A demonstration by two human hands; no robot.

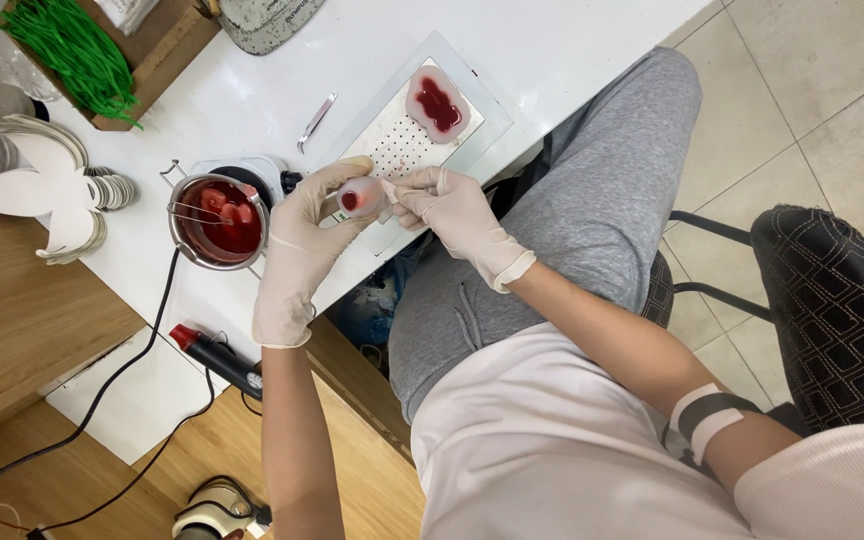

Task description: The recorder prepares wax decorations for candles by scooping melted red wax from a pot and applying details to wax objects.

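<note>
Both my hands wear pale latex gloves and meet over the edge of a white table. My left hand grips a small pale rounded piece with a red centre. My right hand pinches the end of that same piece with its fingertips. Just left of my left hand sits a small metal pot of red liquid on a little heater. Beyond my hands lies a perforated white tray carrying a clear mould with a red blob.
Metal tweezers lie on the table. A wooden box of green strands stands at the back left, beside stacked white paper shapes. A red-tipped black tool and cables lie lower left. A dark patterned chair is at right.
</note>
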